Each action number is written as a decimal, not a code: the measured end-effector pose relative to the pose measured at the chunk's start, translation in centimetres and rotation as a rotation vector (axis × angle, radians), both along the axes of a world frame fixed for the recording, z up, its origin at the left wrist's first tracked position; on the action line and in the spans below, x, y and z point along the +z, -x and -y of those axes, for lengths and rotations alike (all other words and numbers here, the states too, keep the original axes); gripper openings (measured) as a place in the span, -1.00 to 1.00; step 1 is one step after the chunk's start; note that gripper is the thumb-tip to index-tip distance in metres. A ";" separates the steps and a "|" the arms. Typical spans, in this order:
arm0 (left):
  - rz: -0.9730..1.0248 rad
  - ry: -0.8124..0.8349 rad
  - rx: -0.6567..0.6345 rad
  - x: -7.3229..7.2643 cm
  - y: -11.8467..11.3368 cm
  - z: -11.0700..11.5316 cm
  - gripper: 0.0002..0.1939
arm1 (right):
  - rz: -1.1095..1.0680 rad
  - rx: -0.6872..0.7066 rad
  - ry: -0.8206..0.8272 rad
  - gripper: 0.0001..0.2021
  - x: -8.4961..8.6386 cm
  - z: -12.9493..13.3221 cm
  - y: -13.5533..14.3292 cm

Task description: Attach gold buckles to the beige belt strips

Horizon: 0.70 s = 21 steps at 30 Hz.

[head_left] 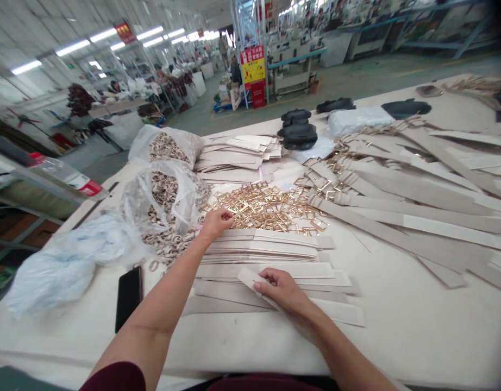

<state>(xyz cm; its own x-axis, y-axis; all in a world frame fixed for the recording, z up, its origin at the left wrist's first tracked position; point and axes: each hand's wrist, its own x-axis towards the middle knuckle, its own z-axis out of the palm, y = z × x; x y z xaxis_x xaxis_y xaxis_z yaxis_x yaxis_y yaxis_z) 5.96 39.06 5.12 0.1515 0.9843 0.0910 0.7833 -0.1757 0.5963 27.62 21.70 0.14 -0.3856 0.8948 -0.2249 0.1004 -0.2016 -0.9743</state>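
At the left edge of a spread pile of gold rectangular buckles (pixel 270 209), my left hand (pixel 218 222) is closed with thumb and fingers pinched together. Whether a buckle is between its fingertips, I cannot make out. My right hand (pixel 280 290) grips a pale beige strap (pixel 247 278) near its end, thumb on top; the rest of the strap runs back under the hand and forearm. Beneath and beyond it lie stacked flat beige straps (pixel 267 247). Small beige loops (pixel 173 247) spill from a clear plastic bag (pixel 181 190) left of my left hand.
Long straps with buckles (pixel 413 190) cover the right side of the table (pixel 397 331). A black phone (pixel 129 298) and crumpled plastic (pixel 71 260) lie at left. A bottle (pixel 71 176) lies by the left edge. Black pouches (pixel 298 133) sit at the back.
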 end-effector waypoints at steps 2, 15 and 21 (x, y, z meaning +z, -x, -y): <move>0.230 0.091 0.033 0.9 0.4 1.4 -0.82 | -0.003 0.047 0.018 -0.72 -0.1 0.0 -0.2; 0.978 0.151 -0.035 3.5 -2.6 14.8 -0.76 | -0.467 -0.075 0.265 -0.64 6.4 2.5 0.6; 0.879 0.026 -0.116 3.1 -1.9 17.6 -0.88 | -0.521 -0.092 0.232 -0.66 6.9 4.0 1.1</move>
<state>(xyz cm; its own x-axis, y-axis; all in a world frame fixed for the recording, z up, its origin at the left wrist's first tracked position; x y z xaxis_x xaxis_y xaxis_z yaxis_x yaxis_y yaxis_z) 7.91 21.49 8.20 0.1363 0.9705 0.1988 0.0185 -0.2031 0.9790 26.48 17.72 7.01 -0.4213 0.8797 -0.2206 -0.4088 -0.4013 -0.8197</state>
